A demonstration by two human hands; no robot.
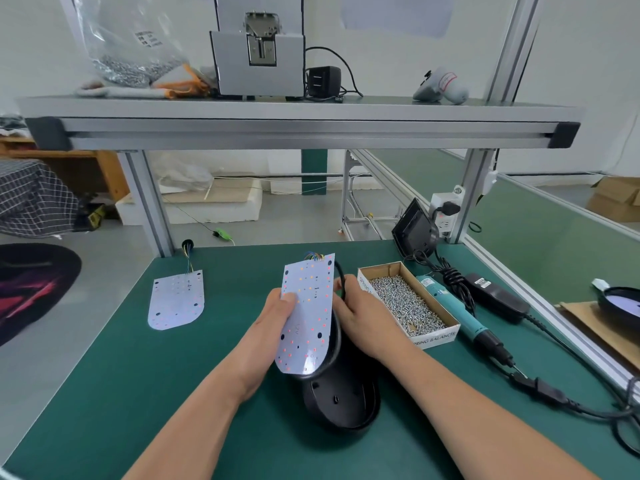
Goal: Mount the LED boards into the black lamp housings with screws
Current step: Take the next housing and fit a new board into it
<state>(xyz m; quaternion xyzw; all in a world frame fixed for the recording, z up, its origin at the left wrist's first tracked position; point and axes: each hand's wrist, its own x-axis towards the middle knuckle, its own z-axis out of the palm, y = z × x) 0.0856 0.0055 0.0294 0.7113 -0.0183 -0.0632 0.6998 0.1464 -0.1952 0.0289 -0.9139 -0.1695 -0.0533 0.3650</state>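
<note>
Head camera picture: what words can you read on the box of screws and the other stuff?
"PRING BALANCE": front of the cardboard screw box; its first and last letters are unclear.
"SPRING": the same box's left side; the rest is blurred.
Too small or blurred to read: the labels on the plastic bag, the white object on the shelf (red writing), the teal screwdriver and the black power adapter.

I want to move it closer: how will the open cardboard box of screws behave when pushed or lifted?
The box of screws looks nearly full, so probably heavy for its size. Open-topped, it would likely spill if tilted. Its thin cardboard may sag when lifted.
</note>
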